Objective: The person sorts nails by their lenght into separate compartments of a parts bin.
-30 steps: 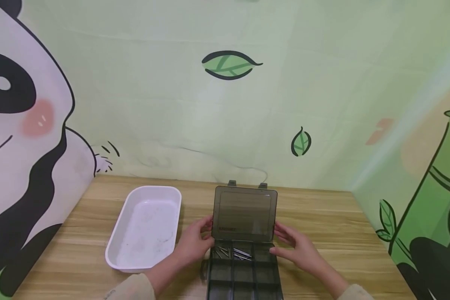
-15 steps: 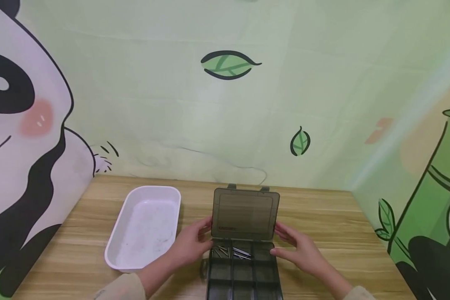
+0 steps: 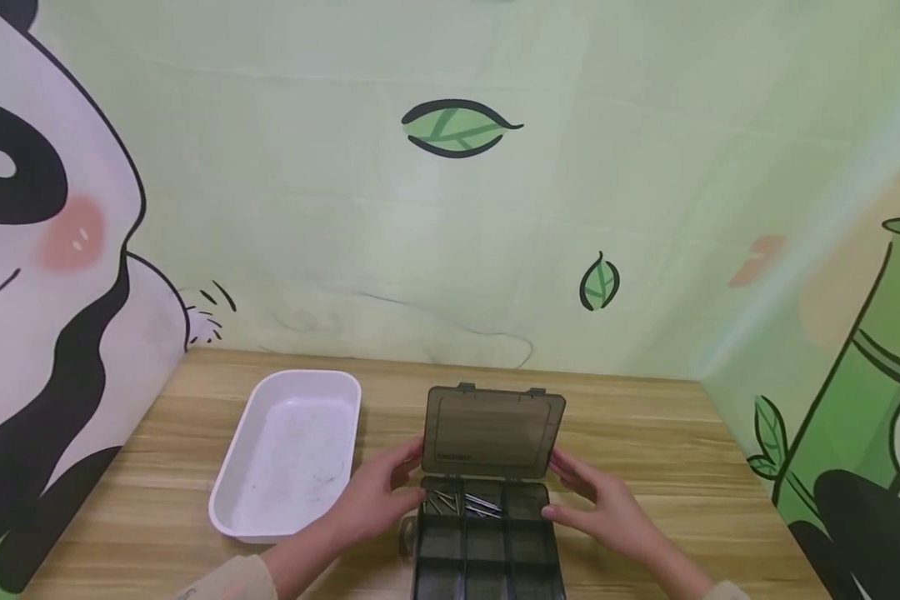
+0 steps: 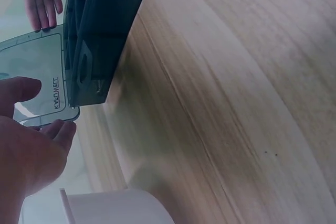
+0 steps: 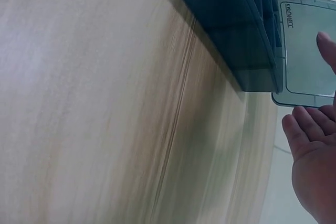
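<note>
A dark translucent compartment box (image 3: 486, 538) stands on the table with its hinged lid (image 3: 491, 433) raised and tilted. Thin metal pieces like nails or screws (image 3: 483, 505) lie in two back compartments. My left hand (image 3: 378, 496) is at the lid's left edge, its fingers extended against that edge and the thumb apart. At the opposite edge, my right hand (image 3: 607, 508) has its fingertips right at the lid, with the thumb near the box's corner. Both wrist views show the straight fingers along the lid's edges (image 4: 31, 77) (image 5: 310, 51).
A white rectangular tray (image 3: 221, 500) sits on the wooden table (image 3: 645, 433) left of the box. Behind the table rises a green wall covering (image 3: 330, 208) printed with leaves and a panda. A clear rounded piece (image 3: 407, 537) shows at the box's left side.
The lid has tilted toward me, its top edge coming lower and nearer. Both hands have stayed at its sides, moving slightly with it.
</note>
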Tool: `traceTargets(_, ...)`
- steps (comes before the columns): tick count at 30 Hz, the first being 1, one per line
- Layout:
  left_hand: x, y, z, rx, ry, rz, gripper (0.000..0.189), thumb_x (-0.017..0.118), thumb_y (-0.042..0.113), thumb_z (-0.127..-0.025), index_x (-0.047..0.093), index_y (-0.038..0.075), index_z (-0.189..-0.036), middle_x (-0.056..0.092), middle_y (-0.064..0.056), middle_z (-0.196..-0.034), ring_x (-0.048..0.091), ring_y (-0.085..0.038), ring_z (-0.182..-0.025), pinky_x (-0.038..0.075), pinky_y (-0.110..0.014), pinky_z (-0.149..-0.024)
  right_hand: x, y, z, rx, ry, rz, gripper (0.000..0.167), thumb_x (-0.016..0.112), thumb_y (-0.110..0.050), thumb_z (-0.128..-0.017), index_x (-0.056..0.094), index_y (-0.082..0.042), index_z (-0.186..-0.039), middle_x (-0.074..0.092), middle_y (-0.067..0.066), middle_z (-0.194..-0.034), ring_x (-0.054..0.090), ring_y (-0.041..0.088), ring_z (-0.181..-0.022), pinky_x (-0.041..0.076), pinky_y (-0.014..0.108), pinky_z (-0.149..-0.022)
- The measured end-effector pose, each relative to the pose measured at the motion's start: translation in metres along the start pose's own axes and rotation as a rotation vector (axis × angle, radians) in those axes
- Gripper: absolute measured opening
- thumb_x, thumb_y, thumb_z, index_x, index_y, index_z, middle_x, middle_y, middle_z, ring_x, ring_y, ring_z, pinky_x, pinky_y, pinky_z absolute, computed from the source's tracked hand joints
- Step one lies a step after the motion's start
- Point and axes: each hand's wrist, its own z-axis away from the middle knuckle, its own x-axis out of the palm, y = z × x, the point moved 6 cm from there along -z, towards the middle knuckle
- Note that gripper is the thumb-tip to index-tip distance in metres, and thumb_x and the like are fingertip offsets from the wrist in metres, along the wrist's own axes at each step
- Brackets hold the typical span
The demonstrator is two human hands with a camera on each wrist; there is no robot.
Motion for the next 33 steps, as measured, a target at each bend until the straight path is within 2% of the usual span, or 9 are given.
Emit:
traceTargets(11, -0.003, 0.004, 0.008, -0.001, -0.045, -0.012, 0.074, 0.069, 0.002, -0.094, 0.034, -0.013, -0.159, 0.044, -0.03, -0.16, 0.048, -0.046, -0.146, 0.043, -0.053, -0.114, -0.001, -0.003, 0.003, 0.049, -0.031, -0.063, 0.072, 0.077, -0.017, -0.099, 0.043, 0.01, -0.156, 0.051, 0.029, -0.155, 0.053, 0.042, -0.141, 0.05, 0.039, -0.11)
traceTargets(16, -0.006, 0.009, 0.012, -0.044, -0.065, -0.043, 0.076, 0.072, 0.011, -0.096, 0.035, -0.01, -0.159, 0.045, -0.029, -0.16, 0.051, -0.046, -0.144, 0.044, -0.054, -0.114, -0.001, -0.005, 0.006, 0.067, -0.049, -0.093, 0.07, 0.073, -0.016, -0.101, 0.041, 0.013, -0.156, 0.049, 0.032, -0.156, 0.051, 0.045, -0.142, 0.049, 0.034, -0.111)
traceTargets(21, -0.007, 0.013, 0.014, -0.103, -0.08, -0.024, 0.077, 0.074, 0.021, -0.098, 0.038, -0.009, -0.159, 0.048, -0.03, -0.157, 0.054, -0.046, -0.141, 0.046, -0.054, -0.112, -0.001, -0.01, 0.011, 0.091, -0.056, -0.153, 0.068, 0.07, -0.014, -0.104, 0.038, 0.016, -0.155, 0.045, 0.036, -0.156, 0.047, 0.05, -0.142, 0.049, 0.026, -0.108)
traceTargets(25, -0.007, 0.016, 0.016, -0.126, -0.098, -0.006, 0.077, 0.074, 0.024, -0.098, 0.039, -0.009, -0.159, 0.047, -0.03, -0.158, 0.053, -0.045, -0.142, 0.046, -0.054, -0.113, -0.003, -0.015, 0.015, 0.084, -0.053, -0.172, 0.066, 0.068, -0.011, -0.104, 0.037, 0.018, -0.154, 0.044, 0.038, -0.155, 0.051, 0.041, -0.142, 0.05, 0.023, -0.105)
traceTargets(30, -0.007, 0.018, 0.02, -0.107, -0.135, 0.029, 0.078, 0.073, 0.025, -0.1, 0.036, -0.012, -0.159, 0.043, -0.033, -0.159, 0.048, -0.048, -0.145, 0.042, -0.054, -0.115, -0.002, -0.019, 0.02, 0.07, -0.08, -0.169, 0.069, 0.07, -0.009, -0.102, 0.036, 0.017, -0.155, 0.041, 0.036, -0.158, 0.05, 0.015, -0.142, 0.047, 0.024, -0.109)
traceTargets(31, -0.007, 0.018, 0.021, -0.107, -0.14, 0.027, 0.078, 0.073, 0.026, -0.1, 0.036, -0.012, -0.159, 0.043, -0.033, -0.159, 0.048, -0.048, -0.145, 0.042, -0.054, -0.115, -0.002, -0.019, 0.022, 0.076, -0.088, -0.167, 0.069, 0.07, -0.01, -0.102, 0.036, 0.017, -0.156, 0.04, 0.036, -0.159, 0.05, 0.013, -0.142, 0.046, 0.022, -0.11)
traceTargets(33, -0.007, 0.018, 0.023, -0.114, -0.148, 0.029, 0.079, 0.072, 0.029, -0.101, 0.036, -0.01, -0.159, 0.043, -0.032, -0.16, 0.047, -0.048, -0.145, 0.041, -0.054, -0.116, -0.001, -0.022, 0.024, 0.068, -0.108, -0.154, 0.069, 0.069, -0.011, -0.103, 0.034, 0.017, -0.156, 0.041, 0.038, -0.158, 0.052, 0.017, -0.143, 0.045, 0.021, -0.109)
